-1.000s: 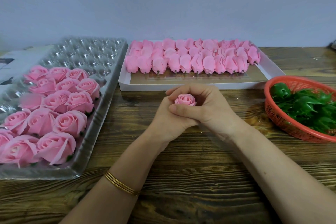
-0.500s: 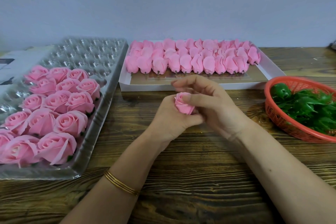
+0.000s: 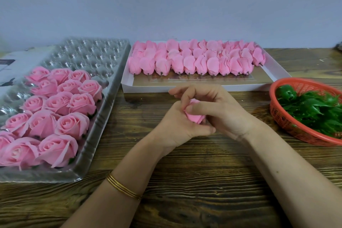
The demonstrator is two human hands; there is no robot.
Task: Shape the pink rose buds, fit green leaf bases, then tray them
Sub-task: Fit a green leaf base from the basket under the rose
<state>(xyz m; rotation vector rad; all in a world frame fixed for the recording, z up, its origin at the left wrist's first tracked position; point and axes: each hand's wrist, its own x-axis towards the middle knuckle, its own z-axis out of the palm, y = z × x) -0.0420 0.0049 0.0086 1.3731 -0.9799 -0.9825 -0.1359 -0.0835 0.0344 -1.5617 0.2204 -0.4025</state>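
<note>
Left hand (image 3: 177, 126) cups pink bud (image 3: 194, 115); right hand (image 3: 220, 109) pinches it.

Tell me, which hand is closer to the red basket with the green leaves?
Right. The right hand holds the rose bud on the side facing the red basket; the left hand holds it from the far side, farther away.

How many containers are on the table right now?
3: clear tray at left with finished roses; white box of unshaped buds at back centre; orange basket of leaf bases at right. More could lie beyond the frame edges.
</note>
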